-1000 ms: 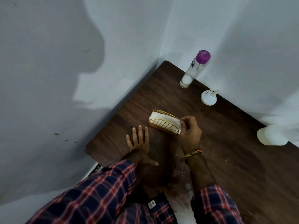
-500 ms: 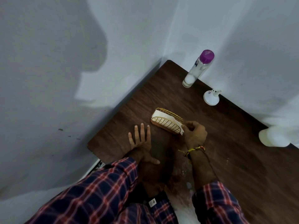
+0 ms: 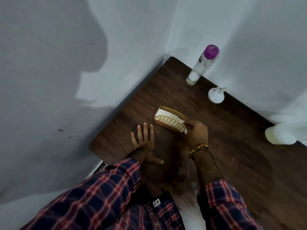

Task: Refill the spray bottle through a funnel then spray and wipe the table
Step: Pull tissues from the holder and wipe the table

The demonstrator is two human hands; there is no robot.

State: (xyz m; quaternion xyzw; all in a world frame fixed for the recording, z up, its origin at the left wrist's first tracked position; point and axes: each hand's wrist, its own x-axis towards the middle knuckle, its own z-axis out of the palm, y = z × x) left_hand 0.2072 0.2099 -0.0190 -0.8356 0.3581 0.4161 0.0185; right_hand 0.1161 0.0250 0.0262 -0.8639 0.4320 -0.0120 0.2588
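White walls close around the dark worktop (image 3: 224,155). Beyond the right hand (image 3: 197,132), the funnel (image 3: 216,96) lies apart, so refilling looks finished. That hand pinches a napkin (image 3: 167,120); wiping remains. Left hand (image 3: 143,140) rests flat, holding nothing.

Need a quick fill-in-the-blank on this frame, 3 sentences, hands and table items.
The left hand lies flat on the ____.
The right hand pinches a napkin at the gold wire ____.
The clear bottle by the wall has a ____ cap.
Missing words: table; holder; purple
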